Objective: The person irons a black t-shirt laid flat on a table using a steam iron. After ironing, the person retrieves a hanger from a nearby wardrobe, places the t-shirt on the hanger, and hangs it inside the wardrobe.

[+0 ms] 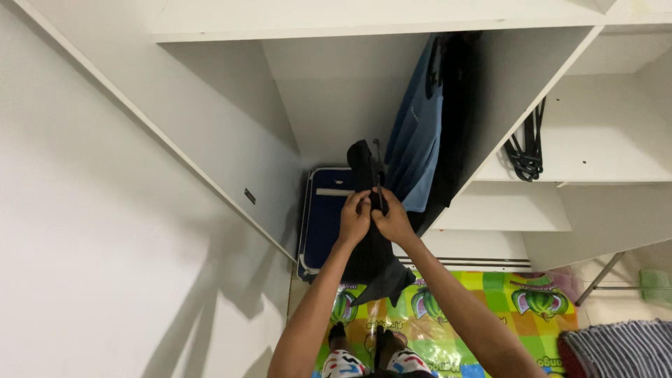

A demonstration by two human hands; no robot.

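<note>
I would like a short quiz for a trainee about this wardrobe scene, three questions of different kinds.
1. True or false: both hands grip the black garment.
2. Which colour is the garment hanging inside the wardrobe, behind the black one? A) red B) blue C) white
3. What lies on the shelf at the right?

Key:
1. True: the left hand and the right hand meet on it.
2. B, the blue garment.
3. A bunch of black hangers.
</note>
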